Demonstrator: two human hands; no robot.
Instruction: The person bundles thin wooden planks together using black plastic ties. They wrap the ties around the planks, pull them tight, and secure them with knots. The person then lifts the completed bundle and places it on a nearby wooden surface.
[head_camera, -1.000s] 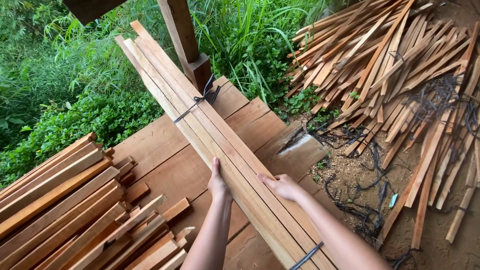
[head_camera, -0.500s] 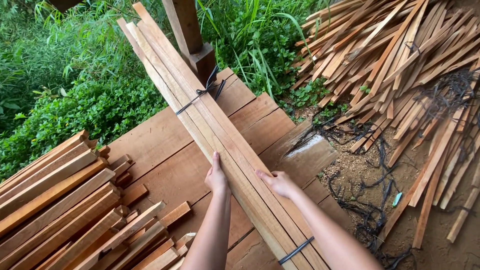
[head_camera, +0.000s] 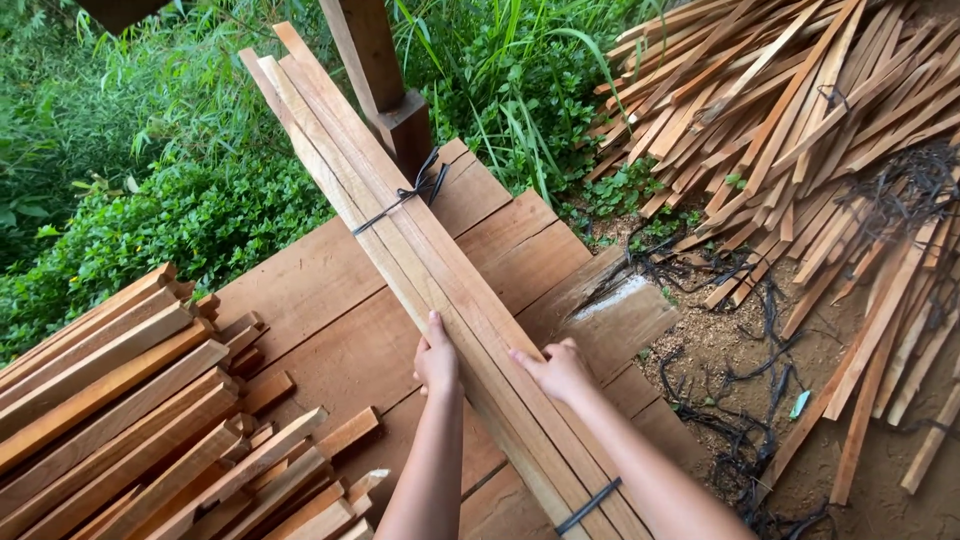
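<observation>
Because the tied bundle of wooden slats (head_camera: 440, 270) is long and stiff, it looks heavy and best gripped mid-length, where the left hand (head_camera: 437, 360) and right hand (head_camera: 556, 370) clamp its edges above the plank platform (head_camera: 320, 300); loose slats (head_camera: 130, 400) lie left.

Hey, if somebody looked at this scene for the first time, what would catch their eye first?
Probably the long tied bundle of wooden slats running up the middle, gripped by the left hand and right hand over a plank platform. Next, the big loose slat heap at right.
</observation>
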